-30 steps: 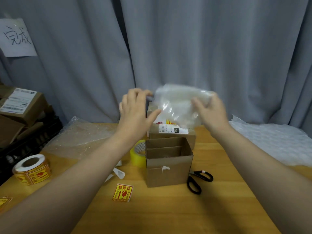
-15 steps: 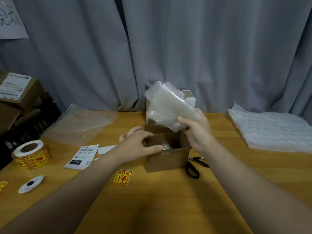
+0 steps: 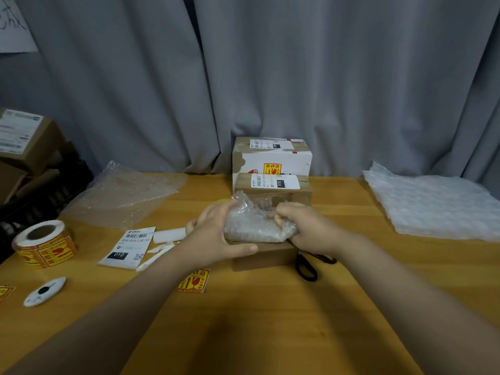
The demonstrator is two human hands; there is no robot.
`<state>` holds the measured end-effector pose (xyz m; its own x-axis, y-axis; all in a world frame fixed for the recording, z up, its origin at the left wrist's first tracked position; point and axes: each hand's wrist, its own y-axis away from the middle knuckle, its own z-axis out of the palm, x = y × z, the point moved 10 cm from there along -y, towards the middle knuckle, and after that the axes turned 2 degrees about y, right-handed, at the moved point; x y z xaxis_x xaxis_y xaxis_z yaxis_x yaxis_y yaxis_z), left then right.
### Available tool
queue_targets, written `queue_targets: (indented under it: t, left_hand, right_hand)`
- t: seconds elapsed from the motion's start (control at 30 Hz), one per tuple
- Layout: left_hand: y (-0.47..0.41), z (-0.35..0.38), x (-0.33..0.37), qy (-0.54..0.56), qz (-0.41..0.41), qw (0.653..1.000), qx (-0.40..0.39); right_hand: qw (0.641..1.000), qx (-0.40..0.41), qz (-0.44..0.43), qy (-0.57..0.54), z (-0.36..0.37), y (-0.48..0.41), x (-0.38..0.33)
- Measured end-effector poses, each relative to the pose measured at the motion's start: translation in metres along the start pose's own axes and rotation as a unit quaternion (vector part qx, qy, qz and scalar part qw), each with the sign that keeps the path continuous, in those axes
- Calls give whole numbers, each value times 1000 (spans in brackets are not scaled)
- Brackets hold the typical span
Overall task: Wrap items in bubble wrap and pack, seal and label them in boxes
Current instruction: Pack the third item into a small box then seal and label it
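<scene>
Hands at frame centre — left hand (image 3: 216, 240) cupping one side, right hand (image 3: 309, 228) gripping the other with curled fingers — hold a bubble-wrap bundle (image 3: 254, 227) atop a box (image 3: 266, 257) on the tabletop (image 3: 257, 323).

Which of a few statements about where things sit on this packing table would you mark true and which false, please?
1. The left hand and right hand both hold the bubble-wrapped bundle at the top of the brown box. True.
2. The scissors lie left of that box. False: they lie at its right, partly under the right wrist.
3. The sticker roll stands near the table's left edge. True.
4. The loose shipping label is stuck on the brown box. False: it lies flat on the table, left of the hands.
</scene>
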<state>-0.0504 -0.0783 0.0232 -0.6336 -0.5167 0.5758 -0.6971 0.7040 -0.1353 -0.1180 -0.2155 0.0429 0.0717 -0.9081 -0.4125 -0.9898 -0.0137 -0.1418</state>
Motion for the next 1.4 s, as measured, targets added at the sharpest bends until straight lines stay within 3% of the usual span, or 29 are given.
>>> queue_targets:
  t: [0.13,0.27,0.47,0.6,0.73,0.8,0.9,0.97,1.07,1.27,1.4]
  left_hand:
    - [2,5,12,-156,20,986,-64]
    - [1,7,24,-272,55,955,-106]
    - [-14,12,28,-259,28,937,-235]
    - [-29,1,39,-191,56,968,-152]
    - [-33,-16,42,-123,49,991,-23]
    - [-28,-24,38,-72,59,996,-4]
    - [-16,-26,43,-168,131,977,23]
    - [-11,-30,51,-196,179,963,41]
    - [-14,-25,59,-145,194,970,-33]
    - [-30,-12,68,-120,105,977,-142]
    - [-36,21,51,-235,42,948,-208]
  right_hand:
    - [991,-111,75,-6,3,3,13]
    - [985,-137,85,65,8,5,17]
    - [984,-135,106,45,14,17,5]
    - [989,-63,124,55,-1,11,-9]
    - [979,1,188,-78,-8,5,5]
    - [981,40,190,-17,-17,4,12]
    - [973,62,167,148,-30,1,9]
    - [979,59,167,100,-32,-4,9]
    - [978,77,177,72,-38,-13,15]
    - [971,40,208,109,-28,-24,25]
    - [962,64,72,257,-30,-22,-11]
